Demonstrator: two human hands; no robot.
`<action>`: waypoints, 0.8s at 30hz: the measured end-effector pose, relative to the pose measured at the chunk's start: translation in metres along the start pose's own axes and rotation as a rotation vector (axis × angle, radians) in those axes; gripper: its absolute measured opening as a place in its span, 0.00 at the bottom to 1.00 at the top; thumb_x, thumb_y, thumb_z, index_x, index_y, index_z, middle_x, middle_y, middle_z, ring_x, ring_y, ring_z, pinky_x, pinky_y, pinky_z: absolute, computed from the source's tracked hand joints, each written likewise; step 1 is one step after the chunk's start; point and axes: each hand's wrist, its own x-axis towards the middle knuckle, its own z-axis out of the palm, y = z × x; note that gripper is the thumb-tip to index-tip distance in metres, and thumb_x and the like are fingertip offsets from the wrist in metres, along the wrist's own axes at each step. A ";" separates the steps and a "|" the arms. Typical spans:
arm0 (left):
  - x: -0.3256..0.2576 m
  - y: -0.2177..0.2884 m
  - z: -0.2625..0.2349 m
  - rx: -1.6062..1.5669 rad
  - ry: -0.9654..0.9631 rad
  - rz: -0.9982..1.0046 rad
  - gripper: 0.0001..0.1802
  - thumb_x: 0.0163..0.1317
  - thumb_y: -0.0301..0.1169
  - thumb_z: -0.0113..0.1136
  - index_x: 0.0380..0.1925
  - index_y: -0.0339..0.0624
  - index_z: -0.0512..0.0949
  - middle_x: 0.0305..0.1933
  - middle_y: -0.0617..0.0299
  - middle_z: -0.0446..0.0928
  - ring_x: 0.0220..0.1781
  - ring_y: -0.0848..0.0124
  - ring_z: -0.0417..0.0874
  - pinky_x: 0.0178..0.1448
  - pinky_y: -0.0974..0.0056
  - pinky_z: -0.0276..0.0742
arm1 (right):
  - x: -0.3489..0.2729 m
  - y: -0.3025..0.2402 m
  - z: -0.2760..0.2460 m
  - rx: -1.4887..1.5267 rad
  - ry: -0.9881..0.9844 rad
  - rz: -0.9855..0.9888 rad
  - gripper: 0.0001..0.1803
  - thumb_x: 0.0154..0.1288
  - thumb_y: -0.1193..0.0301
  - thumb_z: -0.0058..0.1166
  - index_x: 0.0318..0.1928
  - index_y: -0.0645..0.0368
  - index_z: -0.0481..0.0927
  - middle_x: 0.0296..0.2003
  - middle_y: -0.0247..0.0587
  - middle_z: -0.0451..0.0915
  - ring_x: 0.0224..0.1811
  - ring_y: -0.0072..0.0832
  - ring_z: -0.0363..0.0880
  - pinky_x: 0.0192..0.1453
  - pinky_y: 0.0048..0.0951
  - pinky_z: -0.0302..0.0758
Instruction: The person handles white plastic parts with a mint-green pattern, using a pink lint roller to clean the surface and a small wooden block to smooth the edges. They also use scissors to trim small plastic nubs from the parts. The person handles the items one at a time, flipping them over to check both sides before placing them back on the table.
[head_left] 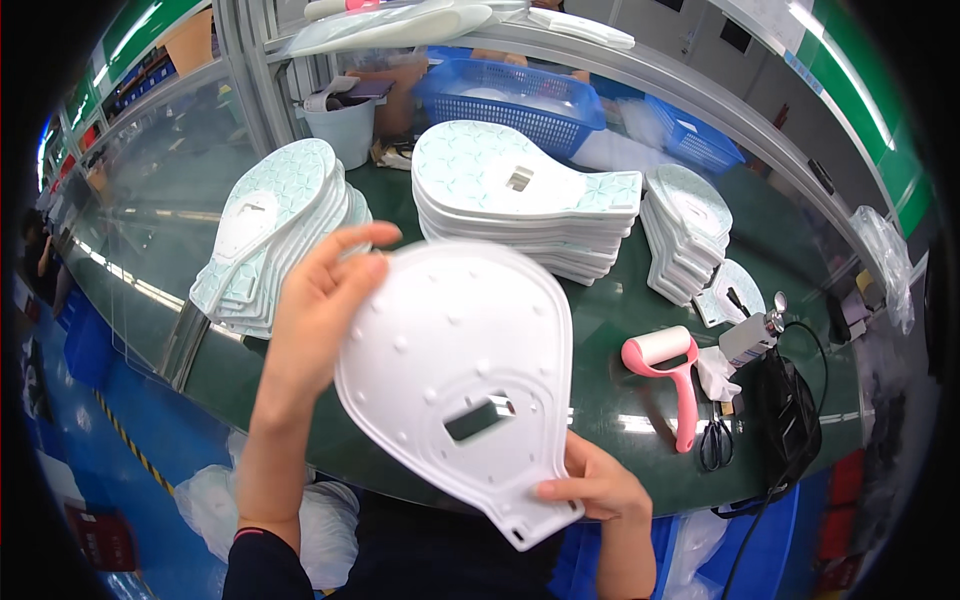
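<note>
A white paddle-shaped plastic panel (500,330), with raised dots and a rectangular slot, is held tilted in front of me above the table edge. My right hand (600,480) grips its narrow end, thumb on the near face and fingers behind. Beside its upper left edge is my left hand (325,300), fingers apart and slightly blurred; contact with the rim is hard to make out. Behind the panel stands a stack of similar panels with pale green patterned faces (480,165). Other such stacks rise at the left (285,190) and right (690,205).
On the dark green table (610,400) lie a pink-handled lint roller (685,400), scissors (716,442), a dispenser bottle (750,338) and a black bag (788,405). Blue baskets (510,100) and a pale bucket (345,130) stand behind, under a metal frame rail (680,80).
</note>
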 end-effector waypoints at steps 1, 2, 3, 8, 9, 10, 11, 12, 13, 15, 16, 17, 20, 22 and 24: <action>0.011 0.007 -0.005 0.022 0.043 0.049 0.15 0.60 0.27 0.50 0.47 0.35 0.69 0.32 0.59 0.78 0.28 0.79 0.77 0.33 0.76 0.73 | -0.004 -0.009 -0.003 -0.180 0.020 0.030 0.36 0.52 0.79 0.55 0.61 0.67 0.55 0.57 0.44 0.63 0.58 0.29 0.64 0.59 0.30 0.63; 0.024 0.012 -0.009 -0.019 0.075 0.087 0.15 0.60 0.27 0.50 0.47 0.34 0.69 0.32 0.58 0.78 0.29 0.78 0.78 0.33 0.76 0.73 | -0.005 -0.017 -0.011 -0.255 0.085 -0.031 0.34 0.50 0.83 0.55 0.59 0.68 0.59 0.54 0.40 0.67 0.55 0.23 0.66 0.59 0.25 0.62; 0.039 0.012 -0.012 -0.063 0.100 0.123 0.15 0.60 0.27 0.51 0.47 0.34 0.69 0.33 0.57 0.78 0.29 0.78 0.78 0.33 0.75 0.74 | -0.001 -0.033 -0.007 -0.263 0.216 -0.202 0.33 0.51 0.82 0.55 0.59 0.67 0.59 0.52 0.41 0.69 0.53 0.24 0.68 0.56 0.25 0.65; 0.132 0.006 -0.019 -0.125 0.205 0.255 0.18 0.60 0.29 0.51 0.48 0.30 0.67 0.39 0.54 0.76 0.38 0.73 0.77 0.40 0.72 0.74 | 0.050 -0.119 -0.017 -0.404 0.548 -0.764 0.25 0.62 0.73 0.48 0.58 0.66 0.61 0.41 0.42 0.76 0.40 0.20 0.75 0.42 0.19 0.71; 0.150 0.005 -0.019 -0.088 0.229 0.307 0.19 0.61 0.32 0.50 0.48 0.30 0.67 0.41 0.53 0.75 0.42 0.72 0.76 0.44 0.70 0.72 | 0.060 -0.133 -0.021 -0.432 0.587 -0.844 0.25 0.62 0.71 0.47 0.59 0.66 0.60 0.41 0.41 0.76 0.40 0.20 0.75 0.45 0.20 0.71; 0.159 0.008 -0.010 -0.060 0.244 0.353 0.21 0.62 0.35 0.49 0.49 0.30 0.67 0.43 0.53 0.74 0.45 0.71 0.75 0.48 0.69 0.70 | 0.068 -0.142 -0.029 -0.495 0.687 -0.894 0.25 0.62 0.71 0.48 0.58 0.67 0.61 0.41 0.44 0.76 0.42 0.21 0.75 0.47 0.22 0.71; 0.158 0.009 -0.001 0.129 0.304 0.283 0.26 0.62 0.41 0.48 0.51 0.30 0.65 0.50 0.51 0.71 0.54 0.67 0.70 0.56 0.65 0.64 | 0.068 -0.143 -0.033 -0.626 0.804 -0.909 0.24 0.62 0.71 0.48 0.57 0.66 0.63 0.42 0.44 0.75 0.43 0.22 0.74 0.47 0.23 0.71; 0.157 0.008 0.002 0.230 0.282 0.267 0.28 0.61 0.44 0.47 0.53 0.31 0.64 0.55 0.49 0.67 0.59 0.63 0.65 0.61 0.62 0.59 | 0.066 -0.144 -0.032 -0.757 0.919 -0.921 0.23 0.61 0.71 0.48 0.56 0.65 0.65 0.44 0.45 0.74 0.43 0.23 0.74 0.46 0.23 0.71; 0.155 0.004 -0.006 0.399 0.288 0.316 0.29 0.60 0.44 0.48 0.54 0.31 0.64 0.56 0.48 0.66 0.60 0.60 0.64 0.61 0.62 0.58 | 0.065 -0.140 -0.030 -0.833 0.905 -0.927 0.22 0.61 0.71 0.49 0.55 0.64 0.66 0.45 0.45 0.74 0.44 0.24 0.73 0.46 0.24 0.71; 0.141 -0.003 -0.022 0.655 0.297 0.409 0.30 0.57 0.43 0.52 0.54 0.33 0.64 0.57 0.46 0.65 0.61 0.55 0.63 0.62 0.61 0.57 | 0.055 -0.119 -0.026 -0.988 0.880 -0.928 0.20 0.60 0.72 0.49 0.54 0.62 0.69 0.46 0.44 0.72 0.46 0.25 0.72 0.46 0.24 0.71; 0.137 -0.013 -0.029 0.752 0.294 0.449 0.30 0.57 0.43 0.52 0.55 0.35 0.63 0.57 0.46 0.65 0.61 0.54 0.63 0.62 0.59 0.57 | 0.047 -0.109 -0.026 -0.974 0.847 -0.887 0.20 0.60 0.73 0.49 0.53 0.61 0.69 0.47 0.42 0.72 0.47 0.25 0.72 0.45 0.24 0.71; 0.132 -0.025 -0.043 0.863 0.295 0.484 0.30 0.56 0.42 0.53 0.55 0.36 0.63 0.58 0.46 0.64 0.62 0.53 0.62 0.63 0.56 0.56 | 0.041 -0.097 -0.023 -0.949 0.804 -0.845 0.19 0.60 0.74 0.49 0.53 0.60 0.70 0.47 0.41 0.71 0.47 0.25 0.72 0.45 0.24 0.71; 0.111 -0.060 -0.086 1.378 0.416 0.331 0.29 0.55 0.36 0.55 0.57 0.42 0.61 0.61 0.47 0.60 0.63 0.48 0.58 0.60 0.41 0.54 | 0.021 -0.072 -0.003 -0.882 0.741 -0.609 0.18 0.58 0.77 0.49 0.52 0.59 0.71 0.48 0.40 0.70 0.49 0.24 0.71 0.44 0.22 0.71; 0.101 -0.071 -0.102 1.648 0.527 0.140 0.29 0.55 0.35 0.54 0.57 0.45 0.60 0.62 0.49 0.58 0.64 0.47 0.56 0.58 0.36 0.52 | 0.016 -0.053 -0.009 -0.884 0.679 -0.660 0.18 0.58 0.80 0.48 0.50 0.60 0.72 0.49 0.41 0.70 0.48 0.25 0.72 0.44 0.22 0.71; 0.097 -0.073 -0.118 1.623 0.545 0.386 0.24 0.56 0.34 0.54 0.54 0.47 0.66 0.57 0.52 0.66 0.59 0.50 0.64 0.57 0.47 0.61 | 0.009 -0.042 -0.005 -0.869 0.644 -0.662 0.17 0.57 0.80 0.49 0.49 0.61 0.73 0.49 0.42 0.71 0.47 0.26 0.72 0.44 0.23 0.72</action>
